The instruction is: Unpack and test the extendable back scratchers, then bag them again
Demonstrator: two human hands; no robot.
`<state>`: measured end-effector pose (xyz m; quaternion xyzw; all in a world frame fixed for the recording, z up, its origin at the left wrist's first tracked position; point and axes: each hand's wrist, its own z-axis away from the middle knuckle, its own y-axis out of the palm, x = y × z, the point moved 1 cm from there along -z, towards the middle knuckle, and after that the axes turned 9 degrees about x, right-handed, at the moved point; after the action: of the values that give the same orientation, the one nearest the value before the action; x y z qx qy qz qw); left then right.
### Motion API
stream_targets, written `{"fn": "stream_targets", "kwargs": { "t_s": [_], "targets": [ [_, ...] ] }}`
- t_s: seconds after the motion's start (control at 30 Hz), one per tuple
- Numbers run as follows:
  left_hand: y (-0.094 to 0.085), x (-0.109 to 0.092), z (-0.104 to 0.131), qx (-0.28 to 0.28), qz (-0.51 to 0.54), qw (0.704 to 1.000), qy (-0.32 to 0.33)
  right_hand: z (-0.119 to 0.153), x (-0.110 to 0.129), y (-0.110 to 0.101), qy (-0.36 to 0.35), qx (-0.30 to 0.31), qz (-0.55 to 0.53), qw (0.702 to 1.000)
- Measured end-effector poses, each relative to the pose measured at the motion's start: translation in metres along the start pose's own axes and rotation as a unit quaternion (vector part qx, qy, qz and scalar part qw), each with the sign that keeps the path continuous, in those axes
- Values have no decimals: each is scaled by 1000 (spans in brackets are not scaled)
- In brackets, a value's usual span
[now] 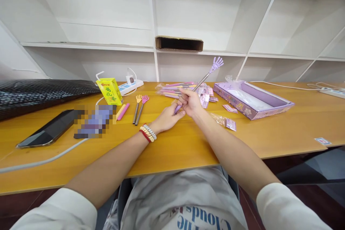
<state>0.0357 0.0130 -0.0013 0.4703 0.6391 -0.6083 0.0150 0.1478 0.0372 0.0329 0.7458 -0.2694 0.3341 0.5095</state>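
Observation:
A purple back scratcher (pixel 202 81) with a hand-shaped head and a metal rod slants up and away from me above the table. My left hand (pixel 168 116) is closed around its purple handle at the lower end. Higher on the same tool, my right hand (pixel 191 102) grips near where handle and rod meet. Behind my hands lies a pile of packaged back scratchers (pixel 176 90) in clear wrap. To the left rest a yellow-headed scratcher rod (pixel 137 109) and a pink-headed one (pixel 142 110), beside a yellow handle (pixel 120 112) and a pink handle (pixel 123 111).
A purple open box (pixel 253 113) stands at the right, near a clear wrapper with a card (pixel 230 124). Leftward are a yellow drink carton (pixel 110 91), a power strip (pixel 130 87), a phone (pixel 50 127) and a white cable (pixel 61 155). White shelves (pixel 199 3) rise behind.

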Motion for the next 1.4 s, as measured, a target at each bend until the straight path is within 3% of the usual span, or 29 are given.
{"fn": "stream_targets", "kwargs": {
  "t_s": [0.13, 0.3, 0.57, 0.7, 0.87, 1.0, 1.23, 1.4],
  "targets": [
    [5, -7, -1, 10, -35, 999, -6, 1, 1, -11, 4, -10, -11, 1000],
    [7, -10, -3, -38, -76, 996, -33, 2, -1, -1, -39, -62, 5, 997],
    [8, -11, -7, -29, -141, 988, -53, 3, -1, 4, -68, -130, 15, 989],
    [8, -12, -10, -25, -156, 986, -53, 3, 3, 4, -80, -137, 13, 987],
    [7, -15, -11, -15, -131, 990, -56, 3, 5, 1, -78, -110, 13, 991],
    [4, -14, -6, -16, -83, 994, -72, 5, 3, -3, -74, -36, -2, 997],
    [-1, -5, 0, -27, 24, 999, -37, 8, -6, -7, -18, 24, -19, 999],
    [4, -1, -2, -18, 34, 999, -20, 11, -9, -10, -13, 82, 17, 996]
  ]
}}
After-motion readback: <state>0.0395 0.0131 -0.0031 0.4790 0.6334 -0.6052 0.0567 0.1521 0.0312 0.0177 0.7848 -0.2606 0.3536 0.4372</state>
